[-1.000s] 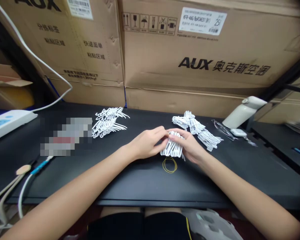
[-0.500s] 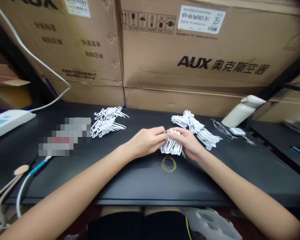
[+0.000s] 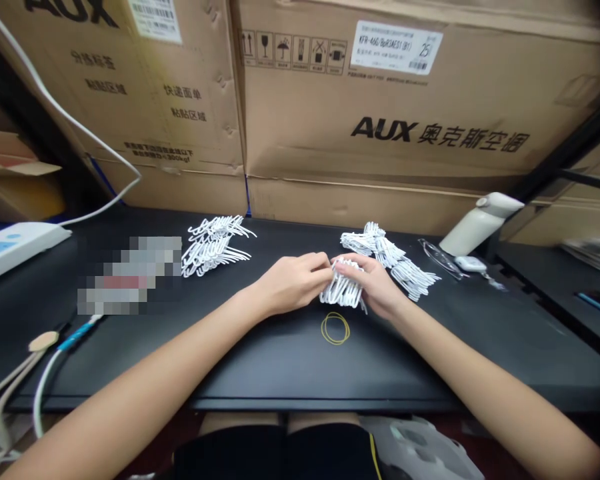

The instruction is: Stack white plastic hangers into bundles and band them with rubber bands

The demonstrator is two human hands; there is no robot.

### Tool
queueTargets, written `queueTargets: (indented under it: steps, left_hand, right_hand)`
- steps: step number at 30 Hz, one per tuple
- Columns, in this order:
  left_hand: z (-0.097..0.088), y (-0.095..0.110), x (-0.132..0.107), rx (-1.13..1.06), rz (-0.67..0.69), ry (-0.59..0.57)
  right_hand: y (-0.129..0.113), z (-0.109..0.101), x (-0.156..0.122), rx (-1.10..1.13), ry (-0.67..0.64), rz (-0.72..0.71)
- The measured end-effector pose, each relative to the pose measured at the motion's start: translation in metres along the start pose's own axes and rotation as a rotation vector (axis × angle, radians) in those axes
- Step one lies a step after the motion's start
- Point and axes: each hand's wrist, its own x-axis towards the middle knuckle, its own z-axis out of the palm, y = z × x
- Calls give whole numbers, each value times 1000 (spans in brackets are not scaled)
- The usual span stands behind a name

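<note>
A bundle of white hooks is gripped in my right hand, whose fingers wrap over its top and right side. My left hand presses closed fingers against the bundle's left edge; the fingertips are partly hidden, so I cannot tell whether they pinch a single hook. Just below the bundle, a yellow rubber band lies looped on the black table. Behind my right hand are several bundled groups of white hooks. Loose white hooks lie heaped at the back left.
Large cardboard boxes wall off the table's back. At right are a white bottle, glasses and a small white device. A power strip, a blurred-out item and cables occupy the left.
The view has shifted slightly. Both hands stay at the bundle in nearly the same pose, and the rubber band and hook piles have not moved on the table.
</note>
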Motion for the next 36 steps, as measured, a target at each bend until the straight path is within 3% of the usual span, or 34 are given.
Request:
queueTargets:
  steps: [4,6,8,10,12,15,21,26,36]
  left_hand:
    - [5,-2,0,-362,-362,92]
    - [8,-2,3,-722,-619,21]
    - [10,-2,6,-1168,-810,-124]
    - [11,-1,7,-1522,-849,-170]
    - [11,-2,6,-1692,-806,-103]
    - [11,-7,1,-1737,-779,-100]
    - [16,-13,-3,-1725,-799,-161]
    - [17,-13,-2,-1725,-754,-207]
    - [18,-17,-3,-1779,-713,-269]
  right_hand:
    - [-2,2,-6,-356,131,-315]
    - [-1,3,-9,-524,200,-516]
    - [0,5,-12,-638,168,-680]
    - [1,9,-16,-705,43,-779]
    - [1,13,-20,-730,-99,-806]
    - [-1,16,-23,-712,-167,-788]
    - [-2,6,-15,-777,-22,-795]
    - [0,6,-12,-830,-44,-774]
    - [0,14,-15,-699,-50,-632]
